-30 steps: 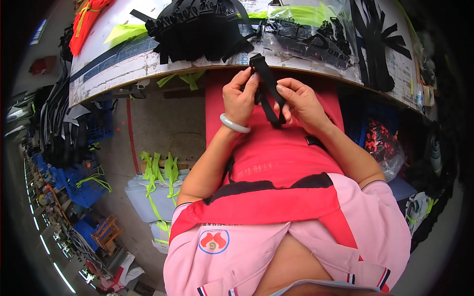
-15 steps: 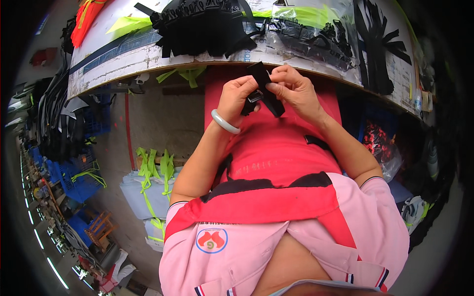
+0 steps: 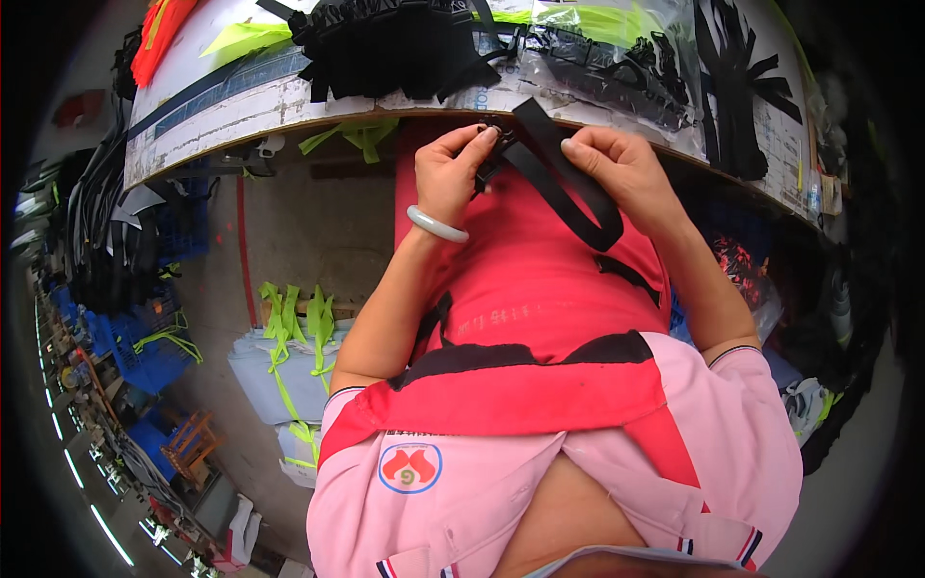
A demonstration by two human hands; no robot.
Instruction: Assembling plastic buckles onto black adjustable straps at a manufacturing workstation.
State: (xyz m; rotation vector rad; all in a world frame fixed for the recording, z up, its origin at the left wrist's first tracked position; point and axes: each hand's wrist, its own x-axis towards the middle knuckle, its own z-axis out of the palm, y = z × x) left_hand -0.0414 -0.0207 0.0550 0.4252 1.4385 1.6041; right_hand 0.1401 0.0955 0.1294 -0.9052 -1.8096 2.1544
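Over my lap, close to the table's front edge, my left hand (image 3: 451, 175) pinches a small black plastic buckle (image 3: 493, 133) between thumb and fingers. A black webbing strap (image 3: 590, 229) runs from the buckle, hangs down in a loop and comes back up to a free end above the hands. My right hand (image 3: 624, 175) is closed, with its thumb and fingertips on the rising part of that strap. Part of the buckle is hidden behind my left fingers. Beneath the hands lies the red apron (image 3: 501, 260) I wear.
On the table (image 3: 231, 135) ahead lie a pile of black straps with buckles (image 3: 385, 53), a clear plastic bag of black buckles (image 3: 617, 72) and a bundle of black straps (image 3: 737, 106). Grey folded pieces with lime ties (image 3: 289, 371) are at lower left, beyond them blue crates (image 3: 145, 342).
My right hand has moved right, away from the left, and the strap has opened into a long loop. My left hand has shifted slightly left and up with the buckle.
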